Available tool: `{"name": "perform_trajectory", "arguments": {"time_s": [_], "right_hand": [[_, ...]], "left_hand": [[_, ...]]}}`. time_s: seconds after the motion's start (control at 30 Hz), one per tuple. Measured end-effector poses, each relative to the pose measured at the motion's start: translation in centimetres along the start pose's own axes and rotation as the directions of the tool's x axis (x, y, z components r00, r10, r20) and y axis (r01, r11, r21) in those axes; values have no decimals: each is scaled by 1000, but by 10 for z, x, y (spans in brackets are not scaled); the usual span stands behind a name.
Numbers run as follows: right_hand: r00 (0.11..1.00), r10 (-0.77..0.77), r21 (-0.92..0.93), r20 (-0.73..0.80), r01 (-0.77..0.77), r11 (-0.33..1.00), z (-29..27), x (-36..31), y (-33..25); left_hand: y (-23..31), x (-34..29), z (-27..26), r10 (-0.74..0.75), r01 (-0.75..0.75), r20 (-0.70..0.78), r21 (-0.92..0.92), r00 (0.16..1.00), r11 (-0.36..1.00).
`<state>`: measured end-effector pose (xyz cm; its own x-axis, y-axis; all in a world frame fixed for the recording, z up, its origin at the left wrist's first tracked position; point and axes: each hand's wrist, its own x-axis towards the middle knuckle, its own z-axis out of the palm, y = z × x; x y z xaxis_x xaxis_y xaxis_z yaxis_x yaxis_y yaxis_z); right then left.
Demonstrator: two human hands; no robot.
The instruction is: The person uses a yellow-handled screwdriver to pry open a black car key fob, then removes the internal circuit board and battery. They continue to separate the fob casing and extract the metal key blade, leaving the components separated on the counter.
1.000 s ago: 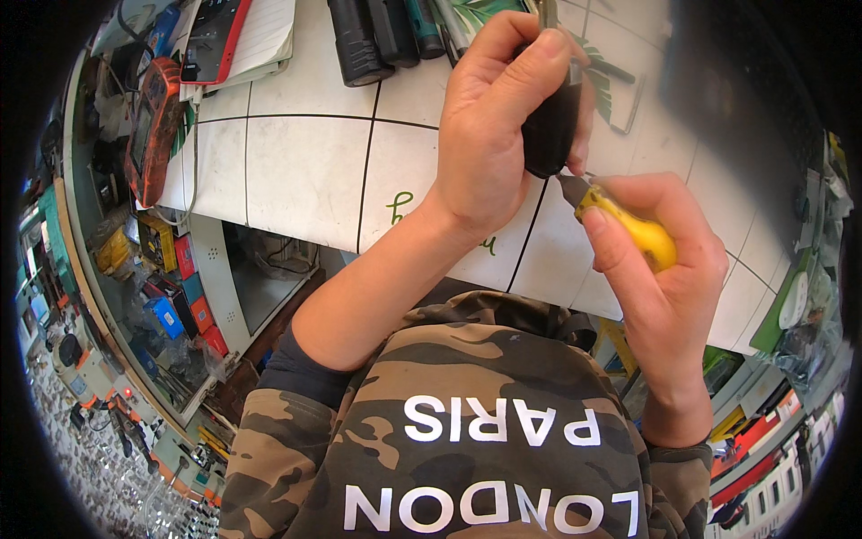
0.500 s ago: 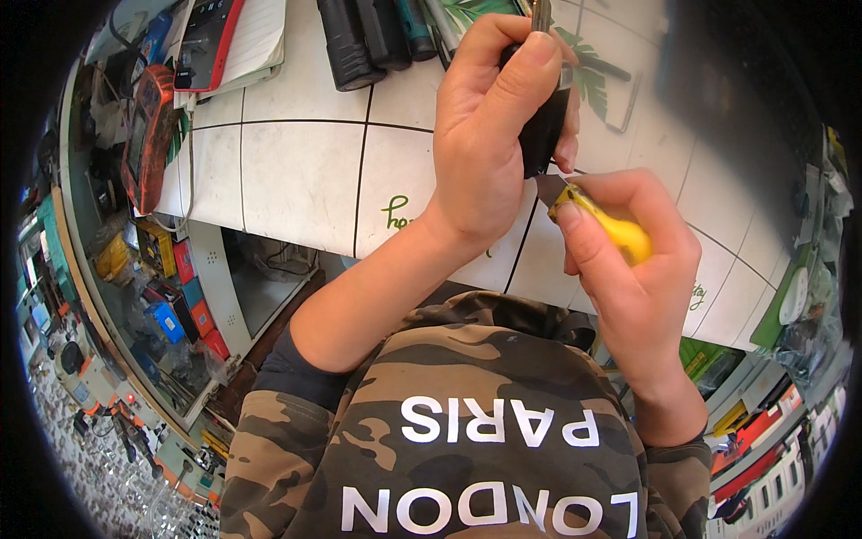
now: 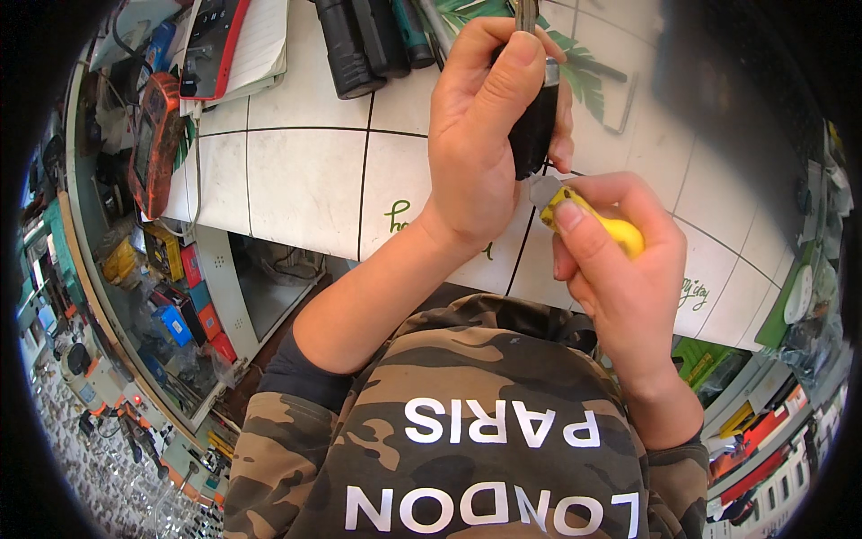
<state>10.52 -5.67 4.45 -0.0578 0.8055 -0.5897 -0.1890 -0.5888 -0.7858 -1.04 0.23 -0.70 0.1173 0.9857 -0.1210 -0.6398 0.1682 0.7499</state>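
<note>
Over white tiles [image 3: 305, 175], the left hand [image 3: 480, 121] clasps a rounded black-and-metal piece [image 3: 537, 126]; the right hand [image 3: 633, 260] pinches a yellow-handled, flat-bladed tool [image 3: 620, 234].

A white table [image 3: 305, 175], its top ruled with dark lines into tile-like squares and printed with green leaves, spans the upper half of the frame. At left, a pale cabinet [image 3: 222, 287] with small perforations stands beside stacked coloured boxes [image 3: 175, 325]. A speckled surface [image 3: 67, 431], possibly floor, glints at lower left; red, yellow and white goods [image 3: 763, 449] crowd lower right. Light is brighter at centre, dim toward upper right.
</note>
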Motion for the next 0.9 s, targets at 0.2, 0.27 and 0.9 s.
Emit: {"name": "perform_trajectory", "arguments": {"time_s": [0.2, 0.27, 0.9], "right_hand": [[874, -475, -623, 106, 430, 653, -7, 4, 2], [891, -446, -536, 81, 416, 734, -6, 8, 1], [987, 147, -55, 61, -144, 988, -12, 12, -40]], "left_hand": [[-5, 5, -4, -56, 62, 53, -128, 997, 990], [-4, 1, -4, -155, 149, -26, -160, 988, 976], [9, 15, 1, -352, 355, 73, -354, 933, 866]]}}
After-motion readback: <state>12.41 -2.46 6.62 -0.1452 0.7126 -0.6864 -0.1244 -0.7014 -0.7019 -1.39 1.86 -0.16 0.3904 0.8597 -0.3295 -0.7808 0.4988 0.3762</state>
